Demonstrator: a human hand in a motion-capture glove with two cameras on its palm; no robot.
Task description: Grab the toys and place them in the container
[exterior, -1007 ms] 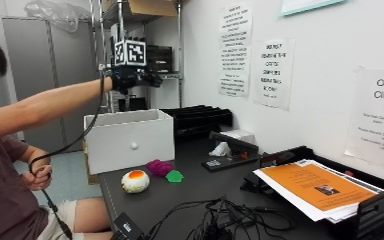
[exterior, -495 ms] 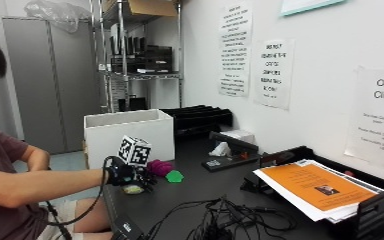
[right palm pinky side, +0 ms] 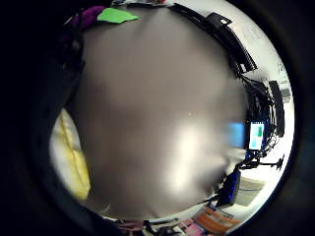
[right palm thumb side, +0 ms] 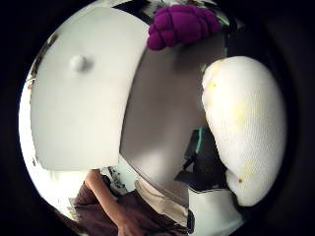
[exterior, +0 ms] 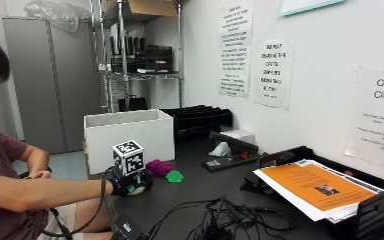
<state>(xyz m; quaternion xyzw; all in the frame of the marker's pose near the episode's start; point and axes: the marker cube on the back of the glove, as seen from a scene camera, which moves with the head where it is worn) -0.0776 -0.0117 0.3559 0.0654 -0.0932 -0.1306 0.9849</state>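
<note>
I see the gloved right hand (exterior: 127,184) low on the black table (exterior: 198,197), over the white-and-yellow ball (right palm thumb side: 244,129), just in front of the white box (exterior: 129,137). Fingers wrap the ball as far as I can tell; it's mostly hidden from outside. Ball is round, no long axis. Purple toy (exterior: 159,167) and green toy (exterior: 174,176) sit just beside, near the box; 2 toys untouched.
</note>
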